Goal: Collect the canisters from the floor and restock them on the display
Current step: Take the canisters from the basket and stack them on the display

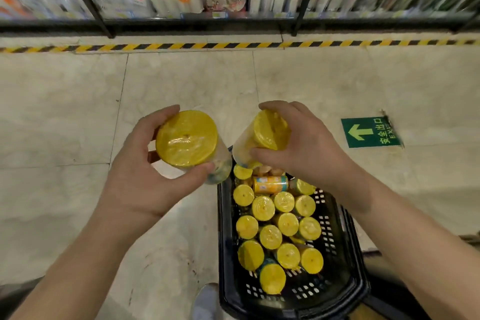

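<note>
Your left hand [145, 163] grips a yellow-lidded canister [187, 138] round its top, centre-left, lid facing you. Your right hand [304, 148] grips a second canister [265, 132] at centre, tilted, lid toward the right. Both hang at the upper end of the black basket [358, 280], with more canisters [270, 236] inside. Blurred shelving [233, 21] lies along the top edge, well apart; neither hand looks nearer.
</note>
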Motion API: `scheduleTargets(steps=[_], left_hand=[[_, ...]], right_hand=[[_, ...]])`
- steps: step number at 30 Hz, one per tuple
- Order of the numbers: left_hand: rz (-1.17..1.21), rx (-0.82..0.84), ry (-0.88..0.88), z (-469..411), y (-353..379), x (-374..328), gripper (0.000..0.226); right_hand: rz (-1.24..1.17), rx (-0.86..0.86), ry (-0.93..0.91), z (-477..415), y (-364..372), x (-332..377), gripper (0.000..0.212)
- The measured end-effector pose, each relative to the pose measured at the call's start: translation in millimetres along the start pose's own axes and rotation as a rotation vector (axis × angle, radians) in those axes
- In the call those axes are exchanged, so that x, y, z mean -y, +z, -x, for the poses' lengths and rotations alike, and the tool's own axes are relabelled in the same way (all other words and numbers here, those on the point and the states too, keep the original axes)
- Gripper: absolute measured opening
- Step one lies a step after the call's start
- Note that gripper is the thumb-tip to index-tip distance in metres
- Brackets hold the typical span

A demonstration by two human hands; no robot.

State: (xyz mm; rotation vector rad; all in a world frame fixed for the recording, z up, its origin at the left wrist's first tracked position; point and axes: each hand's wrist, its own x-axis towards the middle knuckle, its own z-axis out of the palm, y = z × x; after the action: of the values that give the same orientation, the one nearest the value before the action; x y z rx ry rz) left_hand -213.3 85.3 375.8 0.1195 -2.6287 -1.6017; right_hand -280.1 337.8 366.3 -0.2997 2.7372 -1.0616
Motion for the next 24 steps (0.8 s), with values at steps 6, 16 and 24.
scheduleTargets(steps=[6, 16, 24], left_hand=[[0.007, 0.037, 0.166, -1, -48, -138, 0.084], [0.121, 0.142, 0.35, 19, -103, -356, 0.074], [0.326, 0.257, 0.458, 49, -85, -457, 0.071]], right_hand=[[-0.156, -0.164, -0.019, 67, -143, 90, 0.082], [-0.298, -0.47, -0.088, 185, -329, 216, 0.084], [-0.376, -0.786, -0.052, 276, -367, 248, 0.083]])
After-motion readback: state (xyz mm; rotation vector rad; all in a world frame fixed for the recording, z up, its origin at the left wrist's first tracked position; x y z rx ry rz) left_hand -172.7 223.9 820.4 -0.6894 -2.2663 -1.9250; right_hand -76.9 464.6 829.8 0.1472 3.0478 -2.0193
